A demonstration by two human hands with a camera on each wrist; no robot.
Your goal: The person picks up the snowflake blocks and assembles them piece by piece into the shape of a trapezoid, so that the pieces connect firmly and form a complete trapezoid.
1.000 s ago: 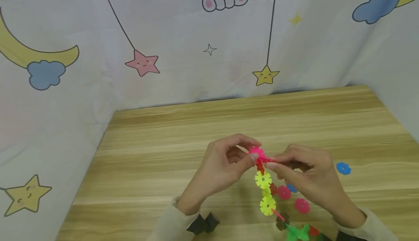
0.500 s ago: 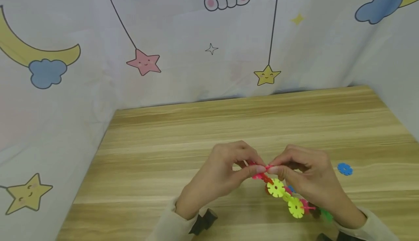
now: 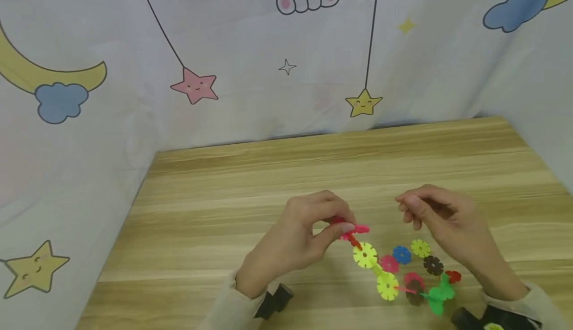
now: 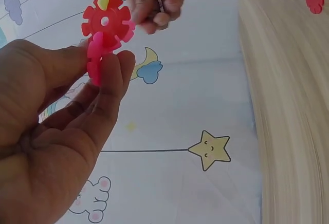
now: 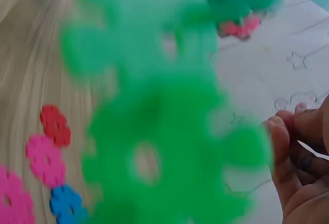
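My left hand (image 3: 309,235) pinches a bright pink notched plastic disc (image 4: 94,62) between thumb and fingers. From it hangs a linked chain of such discs: a red disc (image 4: 115,26), several yellow discs (image 3: 364,255), a pink one seen edge-on (image 3: 405,289), and green discs (image 3: 440,294) at the far end. In the right wrist view the green discs (image 5: 169,111) loom large and blurred in front of the camera. My right hand (image 3: 452,220) is raised to the right, apart from the chain, fingers loosely bent with nothing seen in them.
Loose discs lie on the wooden table (image 3: 250,180) beneath the chain and right hand: blue (image 3: 402,255), yellow (image 3: 420,248), dark brown (image 3: 433,265), red (image 3: 453,276) and pink (image 3: 389,264). A white printed cloth (image 3: 268,106) hangs behind the table.
The right hand has let go of the pink disc at the chain's top and moved right. The left hand keeps its pinch. The chain swung right, then partly back left.
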